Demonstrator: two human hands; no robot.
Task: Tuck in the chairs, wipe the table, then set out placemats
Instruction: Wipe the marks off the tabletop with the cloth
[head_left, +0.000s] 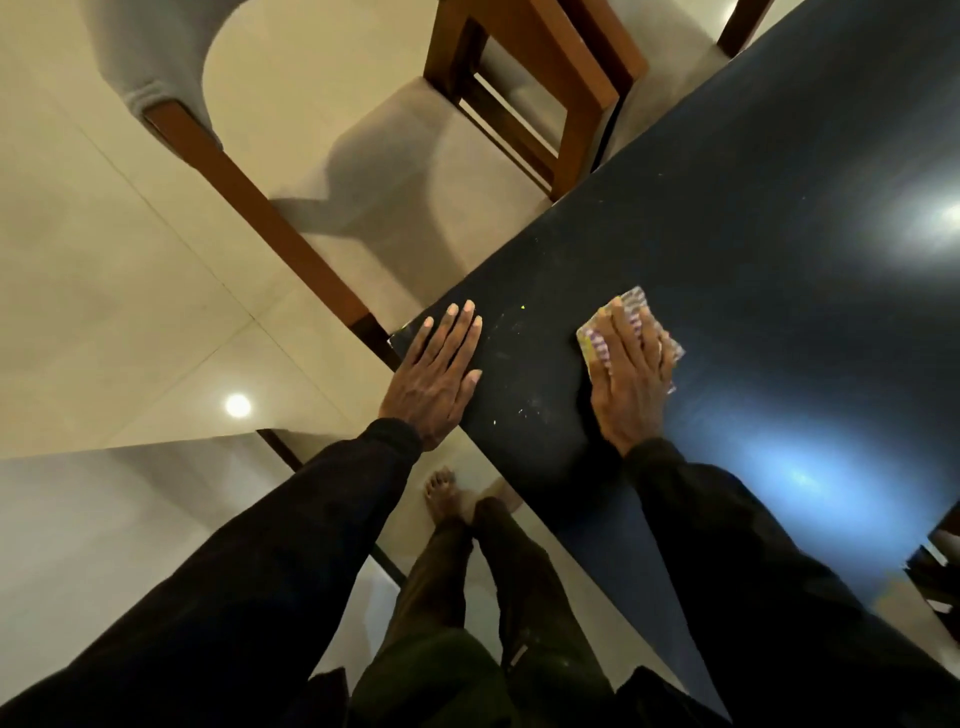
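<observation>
Black sleeves (260, 571) up front. Left hand (434, 374) flat on the table (727, 234) corner, right hand (631, 384) apart, straight fingers pressing a cloth (595, 343), crumbs (524, 410) between.

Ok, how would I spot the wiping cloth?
Find the big dark table. Near its corner, the right hand presses flat on the cloth. The left hand beside it covers nothing, and the cloth is the only pale, patterned thing there.

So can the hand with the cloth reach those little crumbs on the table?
Probably yes. The right hand presses the cloth flat on the table, and the crumbs lie just beside it with only bare table between. The left hand rests past them.
</observation>
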